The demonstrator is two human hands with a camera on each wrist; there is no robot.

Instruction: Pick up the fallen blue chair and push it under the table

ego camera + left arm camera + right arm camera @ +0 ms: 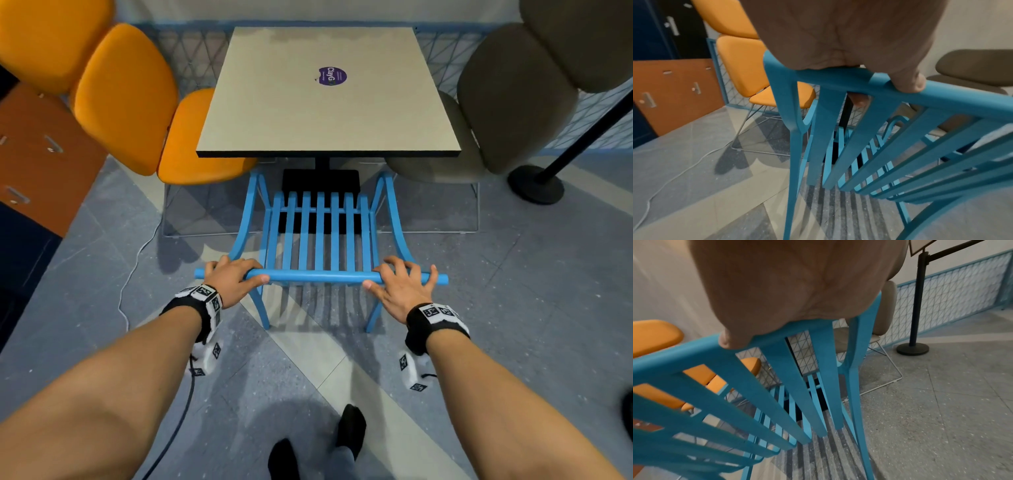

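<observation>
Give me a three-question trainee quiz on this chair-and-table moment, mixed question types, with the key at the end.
1. True or false: the blue chair lies on its side on the floor.
2. Which part of the chair do the left hand and right hand grip? A) the seat B) the top rail of the backrest C) a front leg
3. Fill in: the upholstered chair to the left of the table is ___ in colour.

Key
1. False: it stands upright, its front tucked under the table's near edge.
2. B
3. Orange; that is the orange chair.
</observation>
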